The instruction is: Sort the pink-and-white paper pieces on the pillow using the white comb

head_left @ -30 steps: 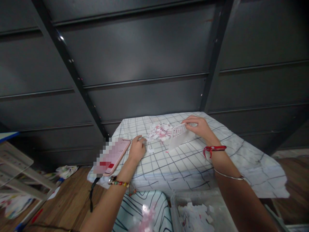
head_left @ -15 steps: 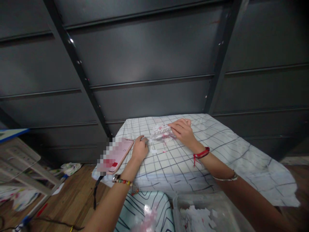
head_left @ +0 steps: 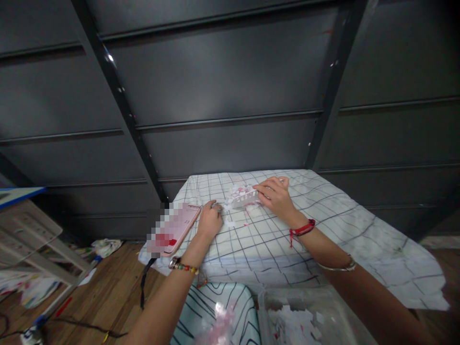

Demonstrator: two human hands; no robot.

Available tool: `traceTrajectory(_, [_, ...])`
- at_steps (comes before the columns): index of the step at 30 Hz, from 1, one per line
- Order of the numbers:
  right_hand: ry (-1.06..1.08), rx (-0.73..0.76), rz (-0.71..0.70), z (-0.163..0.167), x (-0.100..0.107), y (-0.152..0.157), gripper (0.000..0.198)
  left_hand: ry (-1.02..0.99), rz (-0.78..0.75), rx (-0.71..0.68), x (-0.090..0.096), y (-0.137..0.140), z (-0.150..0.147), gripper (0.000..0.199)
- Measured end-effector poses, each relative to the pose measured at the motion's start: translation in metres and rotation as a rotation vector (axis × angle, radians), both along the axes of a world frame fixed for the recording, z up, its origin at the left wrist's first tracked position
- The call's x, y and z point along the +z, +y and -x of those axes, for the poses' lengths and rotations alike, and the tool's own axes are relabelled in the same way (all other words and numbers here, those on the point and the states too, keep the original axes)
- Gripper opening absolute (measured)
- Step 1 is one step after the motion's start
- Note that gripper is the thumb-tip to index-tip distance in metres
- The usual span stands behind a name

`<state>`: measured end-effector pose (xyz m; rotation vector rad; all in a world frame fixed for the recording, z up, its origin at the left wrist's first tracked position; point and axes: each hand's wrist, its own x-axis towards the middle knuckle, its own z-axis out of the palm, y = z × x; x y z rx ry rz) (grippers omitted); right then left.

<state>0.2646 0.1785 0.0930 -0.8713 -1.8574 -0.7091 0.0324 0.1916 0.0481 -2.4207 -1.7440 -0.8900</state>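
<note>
My right hand [head_left: 276, 197] grips the right end of a small white basket [head_left: 246, 197] with a row of slots along its side. The basket is tilted over the checked cloth, and small white and pinkish-red bits show in it. Just left of the basket, my left hand [head_left: 210, 219] rests on the cloth, fingers a little bent and apart. A few white paper bits [head_left: 230, 224] lie on the cloth between the hands. By my left wrist is a pink-edged phone [head_left: 181, 232], partly blurred out.
The checked cloth [head_left: 345, 239] covers a low table against a dark panelled wall [head_left: 223, 81]. Nearest me are a patterned teal cushion [head_left: 244, 311] with a pink plastic bag [head_left: 221, 326], and a clear bin [head_left: 334, 311] of paper scraps. A cable [head_left: 143, 287] hangs at left.
The basket has turned in my right hand, so its slotted side now shows more clearly. My left hand stays almost where it was. The view has shifted slightly.
</note>
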Motion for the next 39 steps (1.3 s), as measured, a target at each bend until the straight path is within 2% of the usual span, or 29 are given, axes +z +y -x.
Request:
traceTrajectory(3, [0.009, -0.023, 0.015, 0.0002, -0.0004, -0.0001, 0.018, -0.015, -0.004, -0.009, -0.0008, 0.0005, -0.0002, 0.038])
traceTrajectory(10, [-0.075, 0.032, 0.002, 0.0088, -0.0018, -0.0004, 0.016, -0.015, 0.001, -0.010, -0.0006, 0.0005, -0.0007, 0.038])
traceTrajectory(15, [-0.066, 0.076, 0.065, 0.0070, -0.0002, -0.0018, 0.017, 0.003, 0.000, -0.012, -0.0011, 0.0008, -0.0003, 0.038])
traceTrajectory(20, [0.027, 0.060, 0.031, 0.0059, 0.0016, -0.0023, 0.020, -0.017, 0.006, -0.019, -0.0018, 0.0009, 0.0002, 0.038])
traceTrajectory(25, [-0.043, 0.088, 0.040, 0.0086, 0.0036, -0.0048, 0.019, -0.001, 0.005, -0.019, -0.0003, -0.0003, 0.0003, 0.038])
traceTrajectory(31, [0.073, 0.087, -0.039, 0.0046, 0.0056, -0.0059, 0.017, -0.003, 0.021, -0.019, 0.0010, -0.0015, 0.0000, 0.039])
traceTrajectory(39, [-0.011, 0.060, -0.049, 0.0032, 0.0050, -0.0059, 0.016, -0.018, 0.014, -0.024, 0.0002, -0.0009, -0.0002, 0.039])
